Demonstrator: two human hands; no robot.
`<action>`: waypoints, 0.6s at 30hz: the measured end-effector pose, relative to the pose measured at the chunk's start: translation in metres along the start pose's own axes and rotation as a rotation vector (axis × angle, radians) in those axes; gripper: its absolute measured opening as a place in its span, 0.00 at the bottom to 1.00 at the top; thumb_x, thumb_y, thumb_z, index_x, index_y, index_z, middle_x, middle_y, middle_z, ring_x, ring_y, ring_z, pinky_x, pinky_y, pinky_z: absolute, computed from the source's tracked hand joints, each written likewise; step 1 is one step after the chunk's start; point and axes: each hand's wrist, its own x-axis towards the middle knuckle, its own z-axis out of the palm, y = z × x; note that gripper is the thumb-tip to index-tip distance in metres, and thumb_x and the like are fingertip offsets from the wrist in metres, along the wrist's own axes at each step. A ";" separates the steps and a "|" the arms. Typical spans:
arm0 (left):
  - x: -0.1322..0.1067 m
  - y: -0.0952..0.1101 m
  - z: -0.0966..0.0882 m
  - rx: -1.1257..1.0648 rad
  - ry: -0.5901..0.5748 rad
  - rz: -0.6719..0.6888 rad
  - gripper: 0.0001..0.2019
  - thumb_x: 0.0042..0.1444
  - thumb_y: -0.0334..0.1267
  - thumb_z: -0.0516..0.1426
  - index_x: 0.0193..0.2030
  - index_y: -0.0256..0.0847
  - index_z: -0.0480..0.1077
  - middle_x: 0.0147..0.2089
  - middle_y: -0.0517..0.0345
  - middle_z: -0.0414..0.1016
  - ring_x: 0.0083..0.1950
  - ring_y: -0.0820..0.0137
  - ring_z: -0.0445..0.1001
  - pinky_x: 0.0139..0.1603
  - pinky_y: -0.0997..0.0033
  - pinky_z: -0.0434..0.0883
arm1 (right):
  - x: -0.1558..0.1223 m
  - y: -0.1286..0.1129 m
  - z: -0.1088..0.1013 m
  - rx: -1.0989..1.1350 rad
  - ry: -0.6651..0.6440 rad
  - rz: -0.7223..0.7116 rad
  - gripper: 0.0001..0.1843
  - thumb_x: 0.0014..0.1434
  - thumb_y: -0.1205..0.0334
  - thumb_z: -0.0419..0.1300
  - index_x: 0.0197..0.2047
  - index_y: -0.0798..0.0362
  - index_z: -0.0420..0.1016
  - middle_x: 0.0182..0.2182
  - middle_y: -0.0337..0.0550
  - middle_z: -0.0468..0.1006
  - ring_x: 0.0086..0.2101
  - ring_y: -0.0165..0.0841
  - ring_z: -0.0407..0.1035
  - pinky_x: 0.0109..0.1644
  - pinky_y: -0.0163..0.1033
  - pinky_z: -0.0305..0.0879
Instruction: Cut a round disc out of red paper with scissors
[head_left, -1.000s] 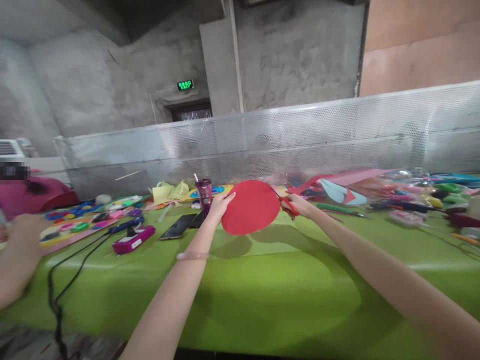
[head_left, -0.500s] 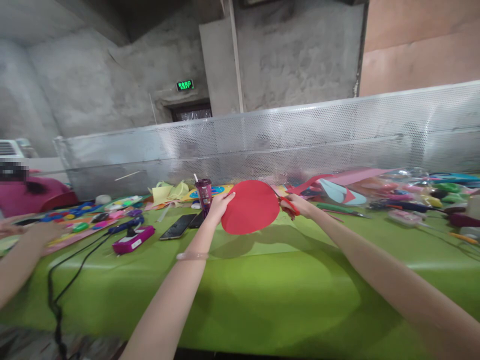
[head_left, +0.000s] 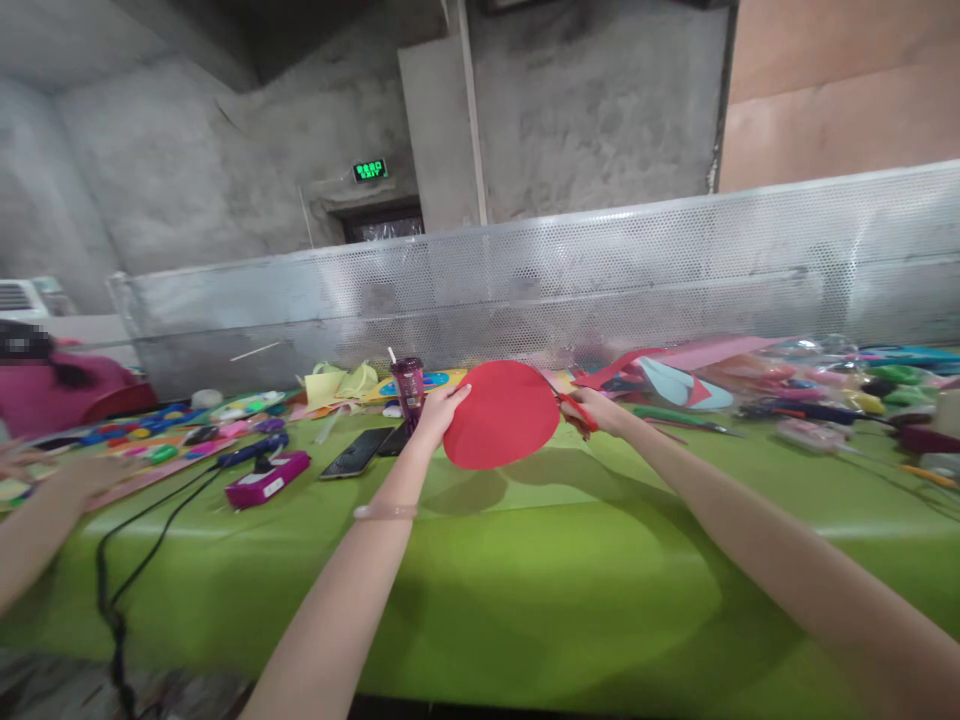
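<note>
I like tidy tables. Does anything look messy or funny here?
Yes. A black cord trails from near the purple box and dangles off the green table's front edge. Craft bits lie heaped at the far right.

The right hand (head_left: 606, 412) partly covers the handles of the scissors (head_left: 580, 409).

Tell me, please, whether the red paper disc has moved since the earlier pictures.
No. The red paper disc stays just right of the purple cup, its edge pinched by the left hand, as before.
</note>
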 end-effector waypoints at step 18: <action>0.000 0.000 0.000 0.031 0.011 -0.006 0.16 0.45 0.48 0.59 0.35 0.37 0.74 0.32 0.53 0.77 0.35 0.63 0.74 0.39 0.65 0.70 | 0.001 0.000 0.001 -0.020 0.021 -0.013 0.17 0.50 0.49 0.56 0.20 0.54 0.62 0.11 0.34 0.64 0.13 0.27 0.62 0.16 0.32 0.61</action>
